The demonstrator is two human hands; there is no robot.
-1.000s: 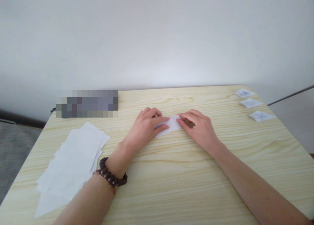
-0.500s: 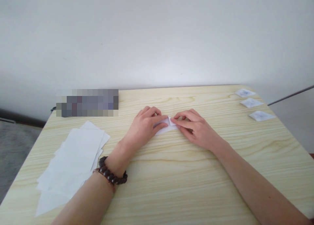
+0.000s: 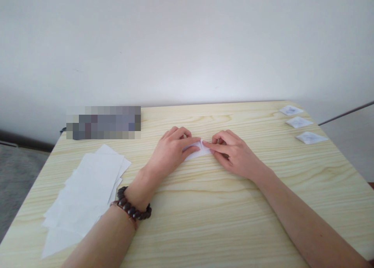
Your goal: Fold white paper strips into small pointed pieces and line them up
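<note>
A small folded sheet of white paper [image 3: 195, 154] lies on the table in front of me, between my two hands. My left hand [image 3: 175, 145] grips its left part, index finger along the top edge and thumb on the near side. At its right end, my right hand [image 3: 229, 151] presses the fold with an outstretched index finger, the thumb below at the near edge. Both hands cover the ends of the paper, so its full outline is hidden. A dark beaded bracelet [image 3: 133, 210] circles my left wrist.
To the left lies a loose pile of white paper sheets [image 3: 93, 182]. Three folded paper boats [image 3: 311, 137] sit in a column near the right edge of the wooden table [image 3: 219, 221]. A blurred-out object [image 3: 105, 123] rests at the back left, before the white wall [image 3: 187, 45].
My right index finger has shifted slightly left along the paper, and the small flap there now lies flatter. My left hand has stayed in place.
</note>
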